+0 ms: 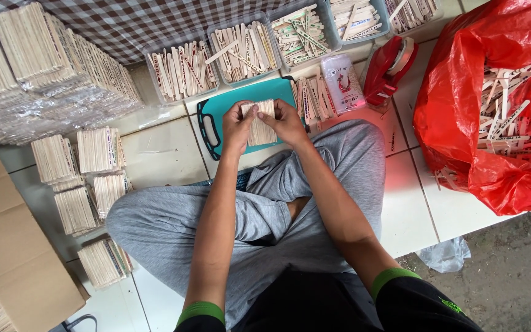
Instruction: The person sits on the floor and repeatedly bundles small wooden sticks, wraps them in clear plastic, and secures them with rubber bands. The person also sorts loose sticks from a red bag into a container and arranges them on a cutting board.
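figure: head view of a seated person sorting flat wooden sticks on a tiled floor. the red plastic bag (462, 123) stood at far right, open at the top and filled with loose sticks. the cardboard box (7, 246) lay at lower left. the wrapped stacks of sticks (44, 74) were piled at upper left, sheathed in clear film, and smaller loose bundles (96, 150) lay on the tiles below them. the teal cutting board (216, 117) lay straight ahead of the knees, its long side running left to right. five clear trays (182, 71) ran in a row beyond the board, each holding sticks, some with dark or green print. a red tape dispenser (388, 67) lay right of the board, and beside it a white bag with red markings (342, 83) lay on its side.

the bundle of sticks (259, 123) was held over the board, directly ahead of both hands, the sticks' long axes pointing away from the body and the row running left to right. the left hand (236, 126) clasped its left edge and the right hand (287, 122) its right edge, fingers curled round the ends; both were equally near. whether the bundle's lower end touched the board could not be told.
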